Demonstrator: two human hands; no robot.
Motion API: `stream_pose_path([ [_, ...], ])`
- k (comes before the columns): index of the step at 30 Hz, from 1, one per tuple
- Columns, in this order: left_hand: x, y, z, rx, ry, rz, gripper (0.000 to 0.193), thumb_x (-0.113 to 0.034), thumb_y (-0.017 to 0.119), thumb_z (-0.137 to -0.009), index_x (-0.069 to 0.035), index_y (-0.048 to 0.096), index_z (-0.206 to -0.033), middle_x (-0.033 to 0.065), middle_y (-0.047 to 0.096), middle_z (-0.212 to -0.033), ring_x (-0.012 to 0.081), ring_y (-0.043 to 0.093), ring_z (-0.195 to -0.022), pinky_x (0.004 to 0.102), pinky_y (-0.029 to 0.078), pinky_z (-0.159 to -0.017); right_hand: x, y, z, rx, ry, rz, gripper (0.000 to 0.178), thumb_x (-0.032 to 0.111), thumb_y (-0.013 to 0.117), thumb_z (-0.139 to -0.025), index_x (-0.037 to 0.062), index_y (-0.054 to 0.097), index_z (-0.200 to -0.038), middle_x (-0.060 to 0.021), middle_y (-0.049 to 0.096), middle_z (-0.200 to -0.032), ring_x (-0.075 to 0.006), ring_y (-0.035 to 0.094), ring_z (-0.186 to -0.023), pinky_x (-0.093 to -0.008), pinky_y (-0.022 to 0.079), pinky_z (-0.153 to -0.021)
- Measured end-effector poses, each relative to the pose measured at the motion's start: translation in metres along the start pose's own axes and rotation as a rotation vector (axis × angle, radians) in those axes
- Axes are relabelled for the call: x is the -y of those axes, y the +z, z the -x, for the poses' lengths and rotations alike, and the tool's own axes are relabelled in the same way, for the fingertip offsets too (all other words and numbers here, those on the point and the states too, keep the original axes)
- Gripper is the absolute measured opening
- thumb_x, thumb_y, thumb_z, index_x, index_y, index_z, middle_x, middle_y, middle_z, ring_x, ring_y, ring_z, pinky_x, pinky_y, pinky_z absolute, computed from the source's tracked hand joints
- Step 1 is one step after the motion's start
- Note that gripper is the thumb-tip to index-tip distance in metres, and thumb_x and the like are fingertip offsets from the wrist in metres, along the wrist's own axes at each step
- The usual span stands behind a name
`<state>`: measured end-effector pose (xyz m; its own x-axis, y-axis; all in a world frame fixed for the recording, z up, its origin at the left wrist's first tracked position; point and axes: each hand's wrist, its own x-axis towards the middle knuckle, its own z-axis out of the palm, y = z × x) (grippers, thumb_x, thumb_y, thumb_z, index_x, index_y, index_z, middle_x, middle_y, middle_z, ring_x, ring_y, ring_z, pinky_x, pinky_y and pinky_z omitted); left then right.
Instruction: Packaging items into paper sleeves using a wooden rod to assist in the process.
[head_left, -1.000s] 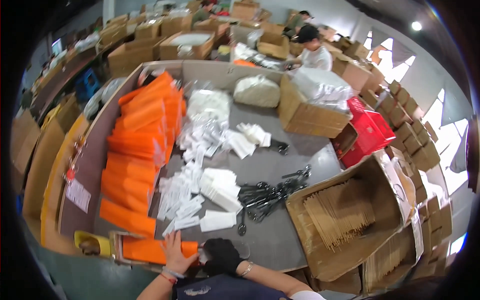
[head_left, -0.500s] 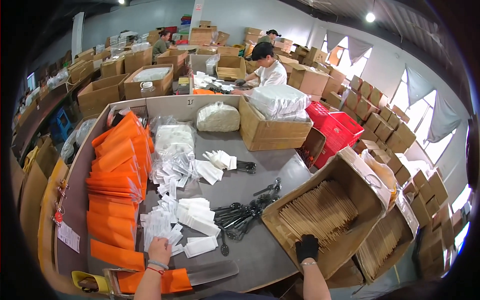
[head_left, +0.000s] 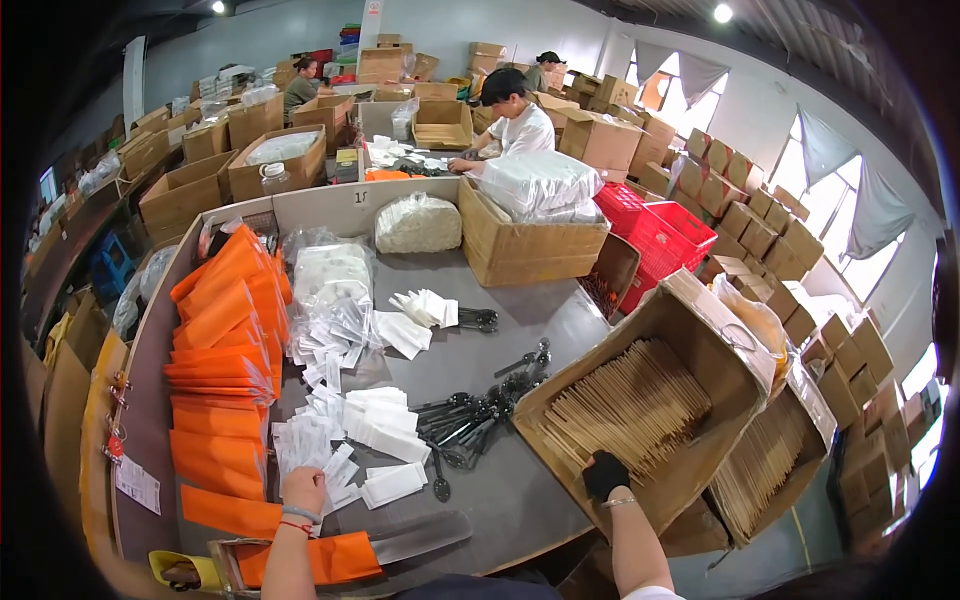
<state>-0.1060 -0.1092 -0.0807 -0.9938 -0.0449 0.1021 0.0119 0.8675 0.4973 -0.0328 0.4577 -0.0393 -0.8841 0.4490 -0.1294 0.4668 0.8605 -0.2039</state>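
Note:
My left hand (head_left: 304, 490) is closed at the near edge of a loose heap of small clear-and-white packets (head_left: 303, 445); its fingertips are hidden. My right hand (head_left: 606, 476), in a black fingerless glove, reaches into a tilted cardboard box (head_left: 690, 300) of thin wooden sticks (head_left: 640, 405). Its fingers are curled on the near end of a stick at the left of the row. Between my hands lie stacked white folded napkins (head_left: 385, 425), white packets (head_left: 394, 485) and black plastic spoons (head_left: 470, 425). Orange printed sleeves (head_left: 225, 390) stand fanned along the left side.
An orange sleeve with a clear plate (head_left: 425, 538) lies at the front edge. A second box of sticks (head_left: 765, 465) leans at right. Behind are a carton with wrapped packs (head_left: 535, 250), red crates (head_left: 672, 240) and a low partition (head_left: 320, 207). A co-worker (head_left: 525, 125) works beyond it.
The view has shifted slightly, so the table sits higher and further left. My right hand's fingers have curled in at the sticks. My left hand has drawn into a closed shape beside the packets.

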Motion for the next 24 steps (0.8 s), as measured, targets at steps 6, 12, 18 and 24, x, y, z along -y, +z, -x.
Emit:
stream_pose_path([
  [6, -0.013, -0.008, -0.011, 0.049, 0.104, -0.065, 0.023, -0.023, 0.075, -0.069, -0.006, 0.067, -0.081, 0.0161, 0.059, -0.084, 0.0356, 0.059, -0.081, 0.0438, 0.049, -0.072, -0.003, 0.008, 0.013, -0.101, -0.003, -0.096, 0.021, 0.025, 0.063, -0.084, 0.0065, 0.055, -0.092, -0.0186, 0.062, -0.097, -0.0379, 0.061, -0.095, -0.0456, 0.048, -0.081],
  [12, -0.008, -0.007, -0.016, 0.125, 0.045, -0.025, 0.022, -0.018, 0.077, -0.064, -0.005, 0.067, -0.079, 0.0149, 0.06, -0.083, 0.0335, 0.06, -0.079, 0.0418, 0.05, -0.071, 0.034, -0.016, 0.026, -0.566, -0.011, -0.483, 0.02, 0.019, 0.054, -0.092, 0.0005, 0.056, -0.102, -0.0206, 0.06, -0.098, -0.0382, 0.058, -0.101, -0.0442, 0.047, -0.083],
  [18, 0.016, -0.004, -0.016, 0.155, -0.065, 0.208, 0.022, -0.018, 0.076, -0.065, -0.004, 0.071, -0.08, 0.0144, 0.068, -0.074, 0.0295, 0.066, -0.07, 0.0392, 0.052, -0.069, 0.029, 0.024, 0.029, -0.498, 0.052, -0.811, 0.02, 0.015, 0.047, -0.095, -0.0038, 0.05, -0.101, -0.0253, 0.054, -0.097, -0.0425, 0.053, -0.094, -0.0442, 0.042, -0.081],
  [24, -0.02, -0.023, -0.017, -0.15, 0.123, -0.136, 0.013, -0.016, 0.063, -0.08, -0.005, 0.065, -0.076, 0.0166, 0.063, -0.076, 0.0364, 0.061, -0.077, 0.0475, 0.048, -0.069, 0.017, 0.057, 0.012, -0.569, -0.128, -0.802, 0.014, 0.013, 0.044, -0.096, 0.0, 0.05, -0.096, -0.0157, 0.054, -0.085, -0.0317, 0.054, -0.079, -0.0389, 0.044, -0.075],
])
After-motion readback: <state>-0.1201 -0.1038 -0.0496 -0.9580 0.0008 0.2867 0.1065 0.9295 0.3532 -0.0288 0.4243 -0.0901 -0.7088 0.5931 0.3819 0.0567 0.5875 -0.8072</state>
